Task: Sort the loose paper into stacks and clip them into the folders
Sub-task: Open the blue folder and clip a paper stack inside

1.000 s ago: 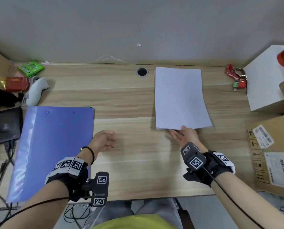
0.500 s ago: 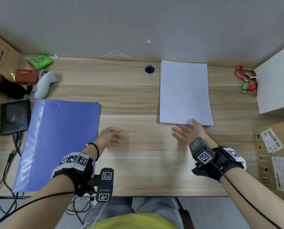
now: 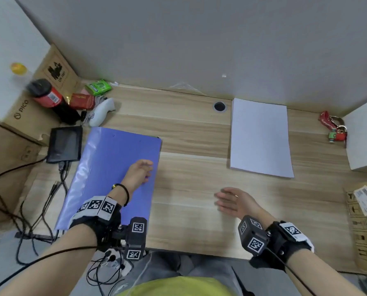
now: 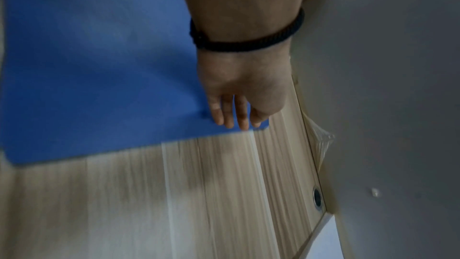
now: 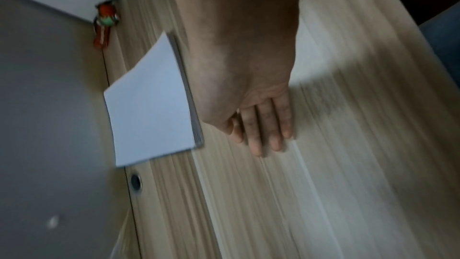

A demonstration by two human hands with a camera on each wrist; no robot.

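A closed blue folder lies flat on the left of the wooden desk. My left hand hovers over its right edge with fingers loosely extended and holds nothing; the left wrist view shows those fingers above the folder near its corner. A squared stack of white paper lies at the back right. My right hand is over bare desk, well in front of the stack, fingers straight, empty. The right wrist view shows the paper stack beside the hand, apart from it.
A black tablet, cables, a white controller, a red bottle and cardboard boxes crowd the left. A cable hole sits at the back. A red keychain and white box stand right.
My right hand left the front edge of the paper stack and drew back toward me and leftward. My left hand moved from bare desk to over the folder's right edge. The head camera shifted.
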